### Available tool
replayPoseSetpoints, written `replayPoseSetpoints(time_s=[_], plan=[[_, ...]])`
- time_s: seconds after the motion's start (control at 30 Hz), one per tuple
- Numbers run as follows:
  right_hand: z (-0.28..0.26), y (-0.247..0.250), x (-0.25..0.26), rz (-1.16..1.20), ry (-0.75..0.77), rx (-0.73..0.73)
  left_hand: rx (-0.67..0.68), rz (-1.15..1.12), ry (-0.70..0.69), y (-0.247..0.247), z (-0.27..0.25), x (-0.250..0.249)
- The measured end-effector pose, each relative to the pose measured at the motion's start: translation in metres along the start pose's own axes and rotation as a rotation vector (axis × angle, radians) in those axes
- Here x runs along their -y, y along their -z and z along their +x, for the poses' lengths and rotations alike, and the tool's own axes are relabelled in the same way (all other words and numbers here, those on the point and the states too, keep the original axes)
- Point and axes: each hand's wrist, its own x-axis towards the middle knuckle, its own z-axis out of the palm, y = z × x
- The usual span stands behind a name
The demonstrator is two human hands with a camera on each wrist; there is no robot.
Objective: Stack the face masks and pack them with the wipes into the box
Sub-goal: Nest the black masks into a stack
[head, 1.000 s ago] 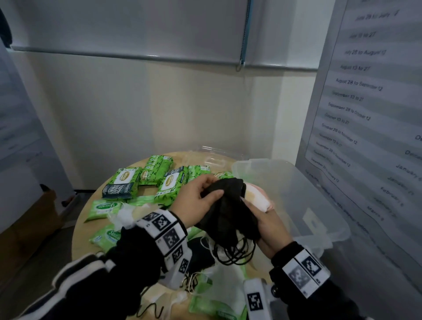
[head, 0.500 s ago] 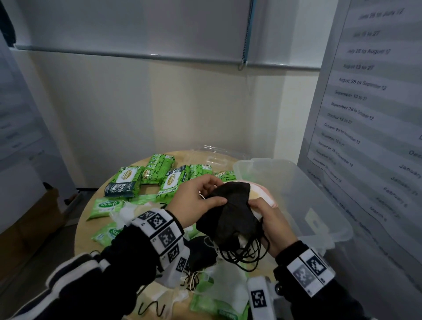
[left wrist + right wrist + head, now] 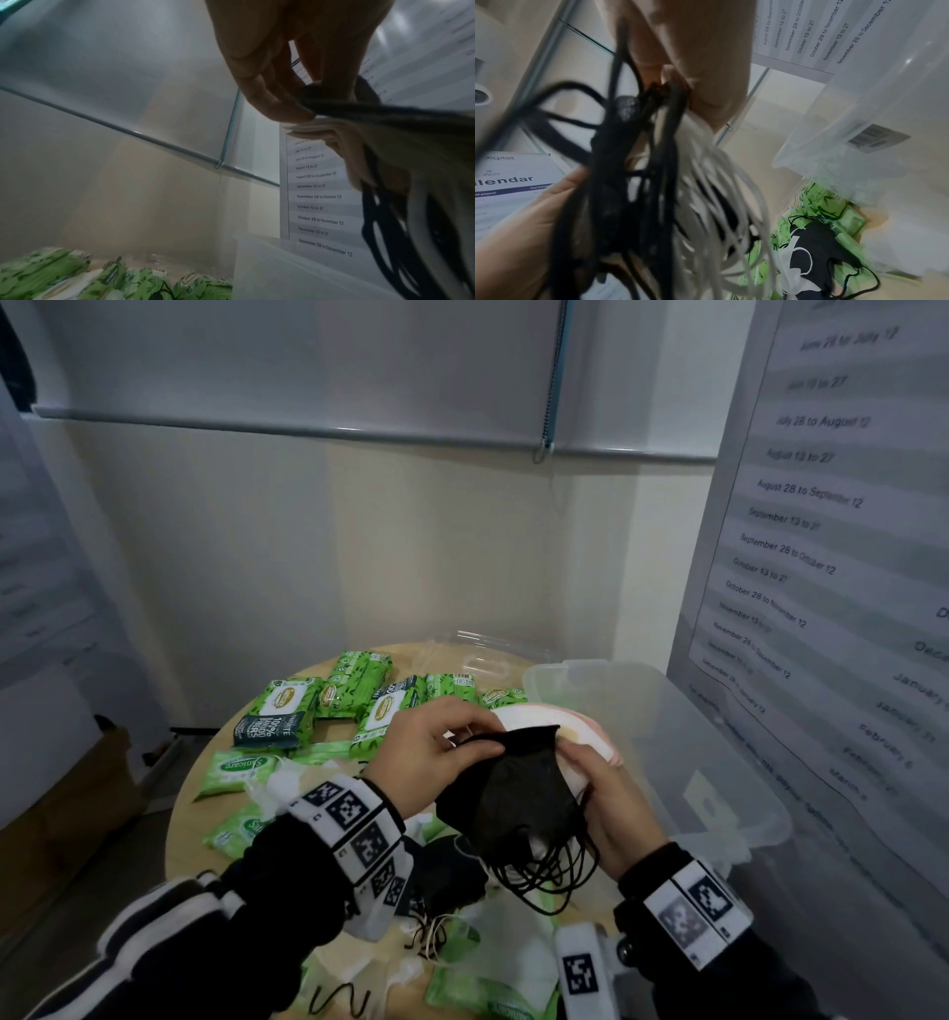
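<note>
Matt black cloth masks (image 3: 518, 793), glossy wipe packs (image 3: 280, 713), translucent plastic box (image 3: 719, 762)

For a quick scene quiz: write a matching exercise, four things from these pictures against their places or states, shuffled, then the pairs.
Things:
1. black mask
2. clear plastic box
3. green wipes packs
4. ear loops

Places or states:
A. lying on the round table
B. held between both hands
C. dangling below the held stack
D. open, to the right of the hands

Pairs: 1-B, 2-D, 3-A, 4-C
</note>
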Motion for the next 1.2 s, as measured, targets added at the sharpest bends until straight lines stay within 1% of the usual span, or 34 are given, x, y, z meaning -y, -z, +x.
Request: replayPoseSetpoints(time_s=[0.1,0.23,0.37,0.5,0.57,0.67,0.77,0.83,0.93,0.97,1.03,1.1,1.2], plan=[[0.001,0.004,0.002,0.077,-0.055,0.006,0.009,-0.118,0.061,0.002,0.002,-0.001],[0.002,0.003,0.001,0.052,-0.060,-0.027,0.068,-0.222,0.125,0.009,0.003,-0.002],[0.006,0.006,-0.001,0.012,-0.036,-0.048,0.093,-0.315,0.165,0.010,0.002,-0.001],[0.007,0.010,-0.001,-0.084,0.077,-0.069,0.063,-0.382,0.230,0.006,0.002,0.001],[0.005,0.010,-0.001,-0.115,0.133,-0.046,0.032,-0.399,0.269,0.005,0.003,0.002],[0.008,0.013,-0.002,-0.176,0.171,-0.040,-0.003,-0.413,0.294,0.007,0.006,0.002],[0.009,0.017,-0.003,-0.280,0.158,-0.057,-0.012,-0.477,0.268,0.015,0.010,-0.002],[0.009,0.018,-0.002,-0.307,0.099,-0.071,0.033,-0.604,0.273,0.021,0.012,-0.007],[0.008,0.014,-0.002,-0.303,0.019,-0.076,0.122,-0.803,0.349,0.022,0.013,-0.017],[0.008,0.014,-0.005,-0.300,0.013,-0.053,0.138,-0.806,0.375,0.018,0.013,-0.018],[0.009,0.010,-0.007,-0.252,-0.006,-0.040,0.133,-0.660,0.411,0.007,0.012,-0.015],[0.009,0.009,-0.006,-0.174,-0.055,-0.024,0.091,-0.482,0.429,-0.005,0.012,-0.008],[0.008,0.008,-0.003,-0.094,-0.065,-0.005,0.029,-0.386,0.422,-0.014,0.011,0.000]])
